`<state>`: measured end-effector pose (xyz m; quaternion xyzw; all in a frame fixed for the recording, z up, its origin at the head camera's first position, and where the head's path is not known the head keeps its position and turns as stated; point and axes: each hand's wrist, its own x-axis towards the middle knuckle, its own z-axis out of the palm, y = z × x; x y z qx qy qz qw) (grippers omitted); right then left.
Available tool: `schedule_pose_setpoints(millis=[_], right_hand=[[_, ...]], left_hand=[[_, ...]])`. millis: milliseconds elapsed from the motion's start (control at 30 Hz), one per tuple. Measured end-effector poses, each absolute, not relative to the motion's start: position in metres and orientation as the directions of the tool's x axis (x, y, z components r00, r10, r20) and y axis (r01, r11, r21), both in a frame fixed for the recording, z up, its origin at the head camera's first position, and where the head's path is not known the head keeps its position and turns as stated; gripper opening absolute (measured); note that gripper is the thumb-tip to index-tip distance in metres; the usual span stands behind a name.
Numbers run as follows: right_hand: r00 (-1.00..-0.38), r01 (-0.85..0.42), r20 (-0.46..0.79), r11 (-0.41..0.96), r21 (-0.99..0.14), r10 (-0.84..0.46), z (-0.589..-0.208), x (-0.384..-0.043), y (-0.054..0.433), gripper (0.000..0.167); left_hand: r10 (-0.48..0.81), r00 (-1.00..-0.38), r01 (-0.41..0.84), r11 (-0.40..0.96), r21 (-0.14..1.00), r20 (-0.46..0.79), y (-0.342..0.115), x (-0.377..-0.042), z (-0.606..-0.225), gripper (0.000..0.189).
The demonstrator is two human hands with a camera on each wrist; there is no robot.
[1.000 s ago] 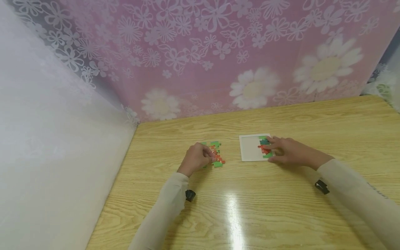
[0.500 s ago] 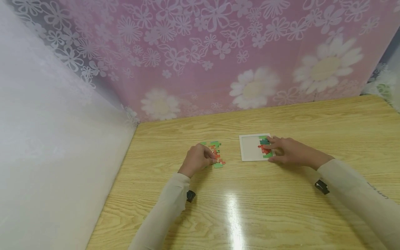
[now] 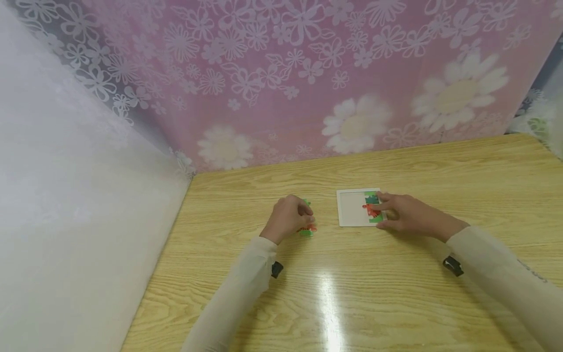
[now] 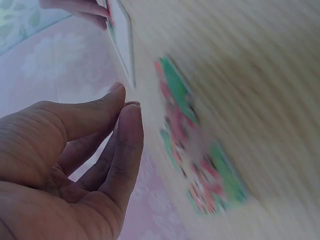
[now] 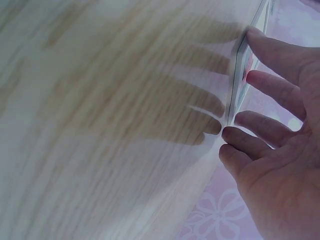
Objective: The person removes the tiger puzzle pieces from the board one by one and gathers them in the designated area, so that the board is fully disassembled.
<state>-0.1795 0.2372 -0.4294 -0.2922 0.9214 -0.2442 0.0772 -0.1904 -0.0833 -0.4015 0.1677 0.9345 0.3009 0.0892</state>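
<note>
Between the thumb and a fingertip of my left hand (image 3: 288, 219) I pinch a small thin jigsaw piece (image 4: 133, 103), seen nearly edge-on in the left wrist view. Just below that hand lie several loose jigsaw pieces (image 4: 227, 172), green and red, partly hidden by it in the head view. My right hand (image 3: 406, 214) rests on the right end of a white puzzle tray (image 3: 352, 210), fingers spread and fairly straight. Its fingertips touch the tray's edge and the placed pieces (image 3: 373, 200). Those green, red and dark teal pieces fill the tray's right strip; the left part is bare white.
Wood-grain table (image 3: 352, 283) runs under everything, with a bright light reflection near the front. A pink flowered cloth (image 3: 272, 98) hangs behind the table's back edge. A white wall or sheet (image 3: 88, 220) borders it at the left.
The left hand has moved slightly right and up from over the loose pieces, now with a piece in its fingertips. The right hand and the tray stay in place.
</note>
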Motion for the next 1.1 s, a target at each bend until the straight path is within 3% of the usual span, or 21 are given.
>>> schedule_pose_setpoints(millis=[567, 1100], right_hand=[[-0.829, -0.489, -0.015, 0.737, -0.466, -0.559, -0.429, -0.178, 0.24, 0.046], [-0.799, -0.537, 0.013, 0.703, -0.466, -0.601, -0.429, -0.178, 0.242, 0.045]], left_hand=[[0.403, -0.913, 0.284, 0.743, 0.606, -0.066, 0.011, -0.215, -0.417, 0.02], [0.324, -0.946, 0.248, 0.747, 0.617, -0.012, 0.049, -0.223, -0.432, 0.016]])
